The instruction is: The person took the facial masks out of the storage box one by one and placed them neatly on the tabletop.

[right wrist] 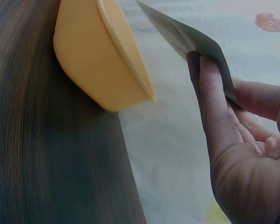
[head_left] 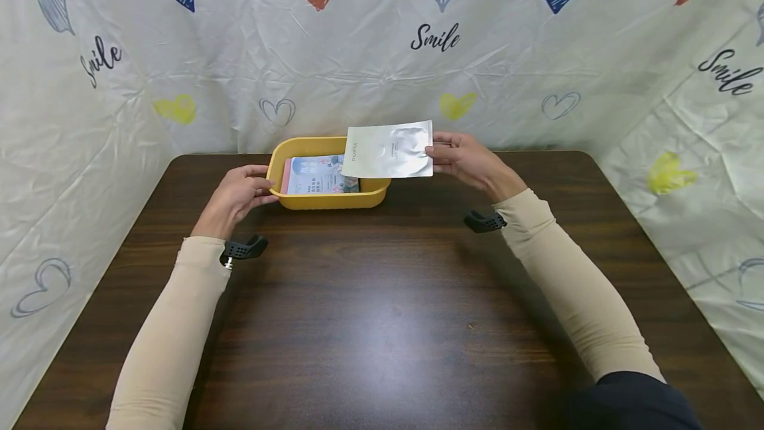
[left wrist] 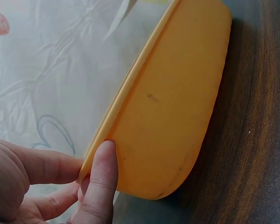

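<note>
A yellow plastic basket (head_left: pixel 331 202) sits at the back of the table, left of centre. My left hand (head_left: pixel 237 196) grips its left end; the left wrist view has thumb and fingers pinching the rim (left wrist: pixel 113 109). A silver-white sheet mask packet (head_left: pixel 382 154) is held by its right edge in my right hand (head_left: pixel 468 161), over the right part of the basket. In the right wrist view the packet (right wrist: pixel 186 35) is pinched between thumb and fingers. Inside the basket lies a light blue printed packet (head_left: pixel 316 174) with a pink edge (head_left: pixel 286 176), partly hidden under the silver one.
The dark brown wooden table (head_left: pixel 370 310) reaches back to a white cloth (head_left: pixel 358 45) printed with hearts and "Smile". That cloth stands right behind the basket and runs along both sides. A black wrist strap mount (head_left: pixel 245 248) sticks out by the left wrist, another mount (head_left: pixel 485 221) by the right.
</note>
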{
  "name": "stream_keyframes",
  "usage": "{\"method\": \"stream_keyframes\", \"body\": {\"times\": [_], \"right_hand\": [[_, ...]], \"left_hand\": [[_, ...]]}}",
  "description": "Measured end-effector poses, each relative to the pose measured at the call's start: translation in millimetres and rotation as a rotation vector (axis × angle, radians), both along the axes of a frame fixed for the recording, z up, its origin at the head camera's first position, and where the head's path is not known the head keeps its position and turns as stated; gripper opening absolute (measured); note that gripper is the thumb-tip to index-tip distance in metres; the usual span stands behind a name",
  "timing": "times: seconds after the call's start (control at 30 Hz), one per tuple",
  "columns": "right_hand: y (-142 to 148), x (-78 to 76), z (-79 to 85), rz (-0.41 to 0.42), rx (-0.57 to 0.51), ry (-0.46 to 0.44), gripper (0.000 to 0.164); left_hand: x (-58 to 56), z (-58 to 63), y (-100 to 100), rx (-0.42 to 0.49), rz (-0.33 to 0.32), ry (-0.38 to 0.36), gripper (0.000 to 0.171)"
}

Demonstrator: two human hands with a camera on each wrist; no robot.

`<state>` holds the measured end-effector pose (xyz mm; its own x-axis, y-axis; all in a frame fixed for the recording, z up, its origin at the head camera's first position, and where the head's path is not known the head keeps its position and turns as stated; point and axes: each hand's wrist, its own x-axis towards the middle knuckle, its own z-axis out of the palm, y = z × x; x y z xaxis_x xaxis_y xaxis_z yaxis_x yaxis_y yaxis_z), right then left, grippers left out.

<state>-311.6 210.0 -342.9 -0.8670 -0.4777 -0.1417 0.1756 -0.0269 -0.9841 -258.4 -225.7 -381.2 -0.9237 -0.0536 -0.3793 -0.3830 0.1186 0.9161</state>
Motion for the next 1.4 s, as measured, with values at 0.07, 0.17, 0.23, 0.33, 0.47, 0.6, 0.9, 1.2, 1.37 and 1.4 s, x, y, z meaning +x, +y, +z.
{"method": "stream_keyframes", "body": {"times": [0.07, 0.17, 0.23, 0.33, 0.47, 0.6, 0.9, 1.2, 1.37, 1.4], "right_hand": [[5, 0.7, -0.5, -0.011, -0.006, -0.001, 0.048], [12, 1.7, -1.5, -0.024, -0.005, 0.001, 0.047], [16, 2.3, -2.4, -0.042, -0.01, -0.003, 0.046], [22, 2.4, -4.2, -0.055, -0.015, -0.005, 0.046], [30, 3.4, -5.9, -0.067, -0.017, -0.006, 0.047], [38, 4.7, -8.2, -0.078, -0.022, -0.003, 0.045], [53, 7.4, -10.0, -0.104, -0.047, -0.015, 0.038], [63, 8.7, -12.8, -0.158, -0.058, -0.032, 0.032], [68, 8.4, -15.5, -0.168, -0.053, -0.019, 0.036], [70, 8.3, -16.3, -0.171, -0.051, -0.018, 0.037]], "left_hand": [[0.0, 0.1, 0, -0.002, 0.002, -0.003, 0.057], [-0.2, -0.5, 0, -0.005, 0.002, -0.004, 0.057], [-0.6, -1.0, 0, -0.003, 0.002, -0.004, 0.057], [-1.1, -1.7, 0, 0.003, -0.003, -0.005, 0.058], [-1.2, -1.6, 0, 0.004, -0.009, -0.002, 0.059], [-1.2, -1.3, -1, -0.001, -0.01, 0.001, 0.059], [-1.8, -0.5, 0, 0.004, -0.007, -0.004, 0.059], [-1.1, -1.3, 0, 0.012, 0.004, -0.004, 0.059], [-1.2, -1.0, 0, 0.017, -0.003, -0.002, 0.059], [-1.2, -1.1, 0, 0.018, -0.003, -0.003, 0.059]]}}
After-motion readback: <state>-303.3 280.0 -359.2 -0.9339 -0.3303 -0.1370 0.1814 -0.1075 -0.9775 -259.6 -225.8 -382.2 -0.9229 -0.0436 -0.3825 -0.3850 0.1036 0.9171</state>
